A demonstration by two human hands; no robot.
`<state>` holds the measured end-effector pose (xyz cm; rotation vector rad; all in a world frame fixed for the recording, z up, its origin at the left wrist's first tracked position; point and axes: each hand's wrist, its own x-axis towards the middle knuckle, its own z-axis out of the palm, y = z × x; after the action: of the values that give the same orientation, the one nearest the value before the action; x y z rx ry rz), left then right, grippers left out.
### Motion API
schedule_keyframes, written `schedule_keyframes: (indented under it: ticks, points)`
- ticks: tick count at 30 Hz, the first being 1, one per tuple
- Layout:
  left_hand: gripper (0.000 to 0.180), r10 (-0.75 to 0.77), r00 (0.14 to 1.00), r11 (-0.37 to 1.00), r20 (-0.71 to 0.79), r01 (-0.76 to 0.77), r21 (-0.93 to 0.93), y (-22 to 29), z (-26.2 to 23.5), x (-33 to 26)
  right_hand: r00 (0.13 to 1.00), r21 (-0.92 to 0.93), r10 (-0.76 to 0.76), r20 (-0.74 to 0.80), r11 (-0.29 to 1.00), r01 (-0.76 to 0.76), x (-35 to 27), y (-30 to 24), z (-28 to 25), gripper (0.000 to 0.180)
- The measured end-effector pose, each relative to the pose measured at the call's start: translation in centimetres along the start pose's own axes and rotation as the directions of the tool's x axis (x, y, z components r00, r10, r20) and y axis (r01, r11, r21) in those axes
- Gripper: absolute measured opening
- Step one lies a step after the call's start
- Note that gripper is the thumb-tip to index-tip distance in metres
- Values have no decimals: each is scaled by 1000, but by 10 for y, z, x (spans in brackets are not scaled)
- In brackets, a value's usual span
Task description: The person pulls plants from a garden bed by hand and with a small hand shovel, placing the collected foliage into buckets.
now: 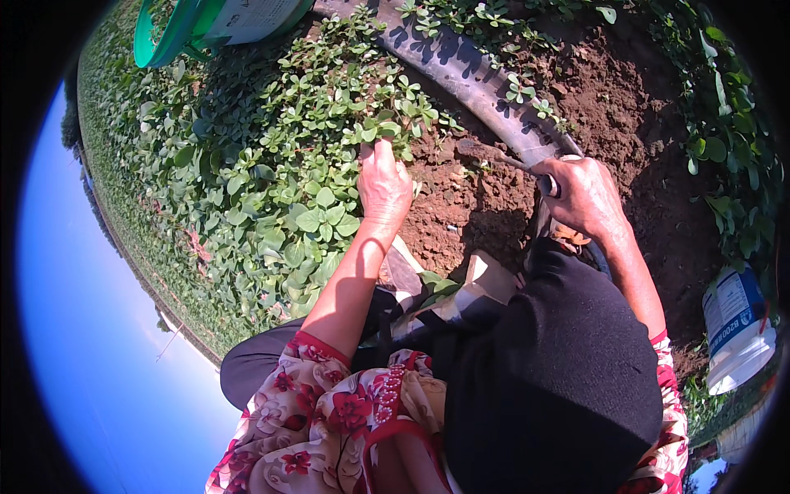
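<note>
My left hand (pixel 384 188) reaches into low green leafy plants (pixel 387 123), its fingertips pinched together on a sprig and partly hidden by leaves. My right hand (pixel 583 196) is closed around the handle of a small hand tool (pixel 487 153), whose narrow, soil-caked blade points left toward the plants. The exact shape of that blade is hard to make out. Loose reddish-brown soil (pixel 444 206) lies between the two hands. Just beyond the right hand runs a dark, dusty pipe (pixel 461 62), with leaf shadows across it.
A green and white bucket (pixel 247 20) stands among the plants at the far left. Another white and blue bucket (pixel 736 329) lies tilted at the right. Dense leafy growth (pixel 222 156) covers the left, and more plants (pixel 728 123) edge the right. My dark-clad knee (pixel 568 329) is below my right hand.
</note>
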<state>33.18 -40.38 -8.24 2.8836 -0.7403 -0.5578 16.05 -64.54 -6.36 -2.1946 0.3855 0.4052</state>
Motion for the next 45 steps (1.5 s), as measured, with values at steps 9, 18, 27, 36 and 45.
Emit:
schedule_keyframes:
  ticks: [9, 18, 27, 36, 45]
  points:
    - [32, 63, 948, 989, 311, -102, 110, 10, 51, 31, 1000, 67, -7, 8, 998, 6, 16, 10, 43, 30]
    - [31, -42, 999, 993, -8, 41, -107, -14, 35, 49, 984, -164, -149, -100, 978, 132, 20, -5, 25, 35]
    - [29, -140, 973, 986, 184, 119, 118, 14, 34, 97, 939, -216, -225, -262, 961, 170, 45, -8, 66, 6]
    - [54, -234, 951, 964, 201, 200, 176, 37, 49, 101, 937, 71, -156, -314, 980, 187, 72, 32, 79, 32]
    - [14, -129, 989, 986, 69, 121, 111, 16, 67, 104, 959, 103, -162, -233, 976, 190, 86, 39, 78, 33]
